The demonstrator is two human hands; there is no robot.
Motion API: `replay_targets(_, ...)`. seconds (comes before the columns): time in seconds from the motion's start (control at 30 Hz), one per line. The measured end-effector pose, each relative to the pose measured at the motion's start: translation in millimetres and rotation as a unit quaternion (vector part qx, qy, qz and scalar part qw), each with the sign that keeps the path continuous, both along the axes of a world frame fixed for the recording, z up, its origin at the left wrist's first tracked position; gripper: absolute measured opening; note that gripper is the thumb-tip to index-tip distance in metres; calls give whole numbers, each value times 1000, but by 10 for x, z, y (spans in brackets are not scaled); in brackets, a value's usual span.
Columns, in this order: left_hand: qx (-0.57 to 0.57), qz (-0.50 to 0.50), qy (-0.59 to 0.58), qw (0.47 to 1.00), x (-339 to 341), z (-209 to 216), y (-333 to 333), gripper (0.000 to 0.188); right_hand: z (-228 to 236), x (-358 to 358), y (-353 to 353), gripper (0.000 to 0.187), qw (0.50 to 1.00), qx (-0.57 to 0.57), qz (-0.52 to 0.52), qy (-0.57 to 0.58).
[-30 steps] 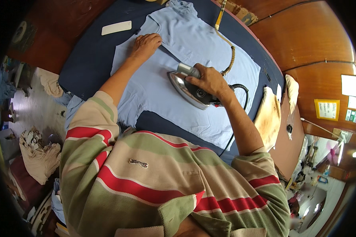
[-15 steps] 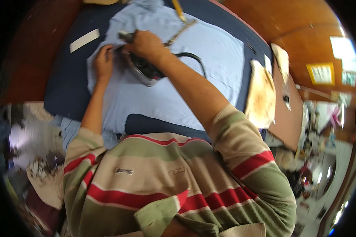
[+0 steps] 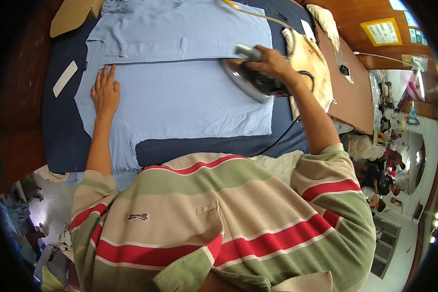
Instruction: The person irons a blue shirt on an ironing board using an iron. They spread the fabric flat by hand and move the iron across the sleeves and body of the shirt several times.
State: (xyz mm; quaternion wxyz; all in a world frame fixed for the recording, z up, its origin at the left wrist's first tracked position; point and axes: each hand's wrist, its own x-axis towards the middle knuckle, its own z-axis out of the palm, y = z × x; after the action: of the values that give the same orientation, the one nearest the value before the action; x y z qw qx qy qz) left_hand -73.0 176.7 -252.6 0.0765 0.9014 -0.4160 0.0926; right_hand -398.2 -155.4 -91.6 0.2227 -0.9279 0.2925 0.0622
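A light blue shirt (image 3: 180, 104) lies spread on a dark blue padded table cover (image 3: 165, 150), its front opening running left to right. My left hand (image 3: 105, 95) presses flat on it near the collar end, fingers stretched out. Around the grey handle of a clothes iron (image 3: 250, 82) my right hand (image 3: 272, 64) is closed. The iron's soleplate rests at the shirt's right end, by the hem, slightly blurred. A dark cord runs from the iron past my right forearm and down over the table cover. Small wrinkles show near the hem, below the iron.
Right of the shirt lies a scorched cream cloth pad (image 3: 319, 68) beside a brown board (image 3: 353, 104). A yellowish hose (image 3: 258, 16) crosses the far side. On the left are a white strip (image 3: 65, 79) and a tan cardboard piece (image 3: 73, 18). People (image 3: 384, 180) appear in the background at right.
My right hand has carried the iron rightward to the shirt's hem end. My left hand, earlier curled at the cloth, now lies flat. The shirt now lies with its front opening straight; the view has shifted.
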Motion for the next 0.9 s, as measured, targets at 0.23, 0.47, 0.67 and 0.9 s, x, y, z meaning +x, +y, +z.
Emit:
replay_targets(0.23, 39, 19, -30, 999, -207, 174, -104, 48, -63, -498, -268, 45, 998, 10, 8, -58)
replay_targets(0.47, -105, -453, 160, 870, -2483, 438, -790, 45, -52, -38, 63, 44, 991, -19, 128, -38)
replay_targets(0.67, 64, -477, 157, 863, -3207, 382, -660, 53, -220, 53, 118, 46, 996, -41, 60, -54)
replay_targets(0.9, 39, -474, 149, 867, -3239, 290, -552, 51, -179, -712, 400, 52, 989, -32, -126, -70)
